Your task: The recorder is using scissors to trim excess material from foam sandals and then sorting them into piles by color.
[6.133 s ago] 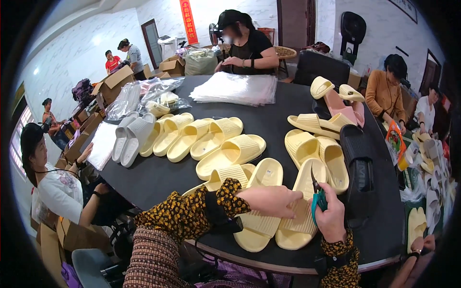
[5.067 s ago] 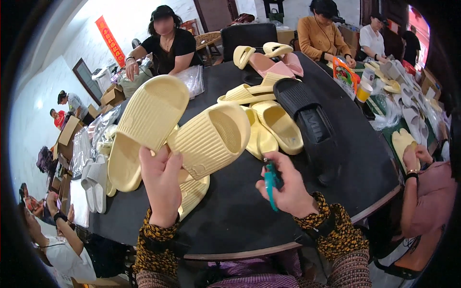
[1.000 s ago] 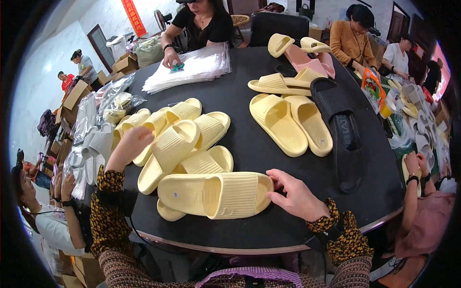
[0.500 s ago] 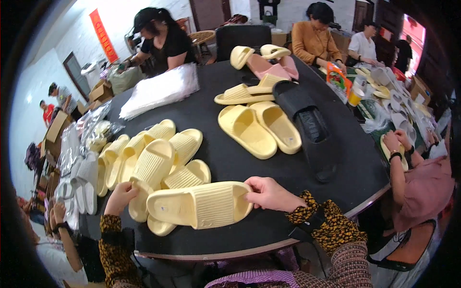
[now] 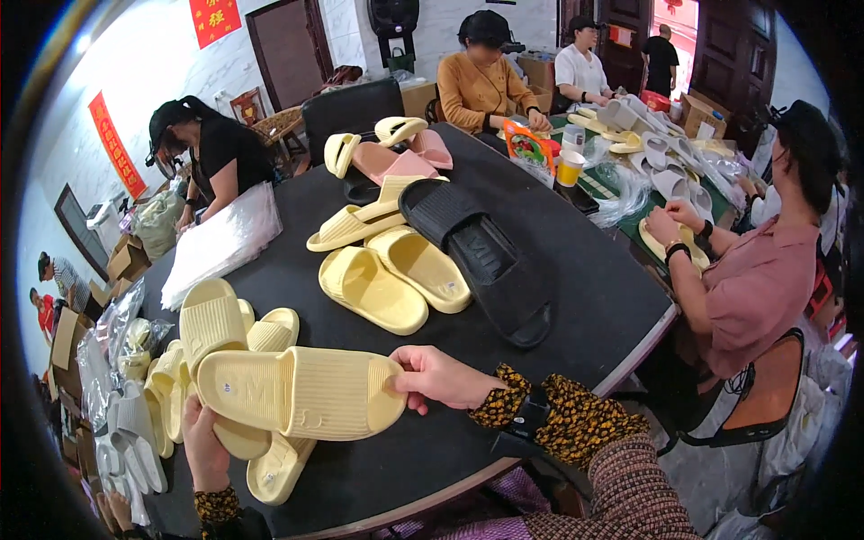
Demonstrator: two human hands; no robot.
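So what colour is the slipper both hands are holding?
Pale yellow slipper, ribbed on its sole; the head view shows it.

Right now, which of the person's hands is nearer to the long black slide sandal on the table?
Right. The right hand grips the toe end of a yellow slide just short of the black sandal. The left hand is at the table's near-left edge, beyond the yellow slide.

Small packing workshop for foam slippers. Landmark: round black table [image 5: 576, 297], covered in loose yellow slides [image 5: 373, 288], a few pink and black ones. Several people seated around its rim. Stack of clear plastic bags [image 5: 220, 243] on its far left side. Cardboard boxes [image 5: 126, 261] beyond its left edge. Second table of white slippers [image 5: 657, 162] behind it, to the right
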